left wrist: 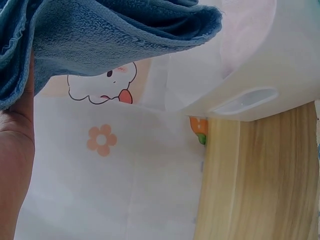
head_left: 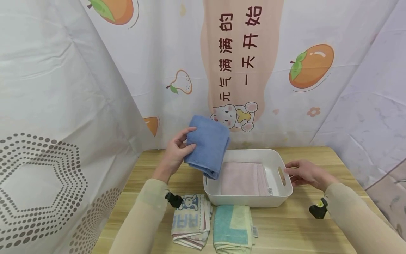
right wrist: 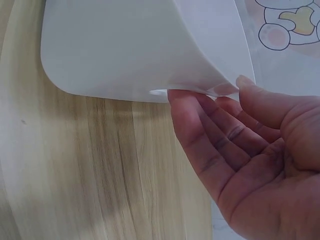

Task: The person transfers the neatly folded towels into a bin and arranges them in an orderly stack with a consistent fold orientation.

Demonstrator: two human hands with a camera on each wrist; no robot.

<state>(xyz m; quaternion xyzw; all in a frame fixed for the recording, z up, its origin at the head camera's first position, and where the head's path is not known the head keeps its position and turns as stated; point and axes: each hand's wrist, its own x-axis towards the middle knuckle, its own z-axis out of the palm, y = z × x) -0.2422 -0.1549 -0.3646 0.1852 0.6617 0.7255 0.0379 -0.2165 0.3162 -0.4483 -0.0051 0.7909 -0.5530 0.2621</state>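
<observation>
Head view: I see both hands working at a white bin (head_left: 250, 203) on the wooden tabletop (head_left: 285, 229).
Left hand (head_left: 176, 153): my fingers curl round a folded blue towel (head_left: 207, 144), held up over the bin's left edge.
Right hand (head_left: 306, 173): fingers relaxed and nearly straight, touching the bin's right wall by its handle slot.
Bin contents: a folded pink towel (head_left: 242, 178).
Tabletop front: a rabbit-print towel (head_left: 191, 220) just beside a teal-and-yellow towel (head_left: 233, 227).

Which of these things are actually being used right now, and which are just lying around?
In use:
- blue towel, held up by the left hand
- white basket, steadied at its side by the right hand
- pink towel, already lying in the basket

Lying about:
- bunny towel and green towel, folded on the table
- printed backdrop
</observation>
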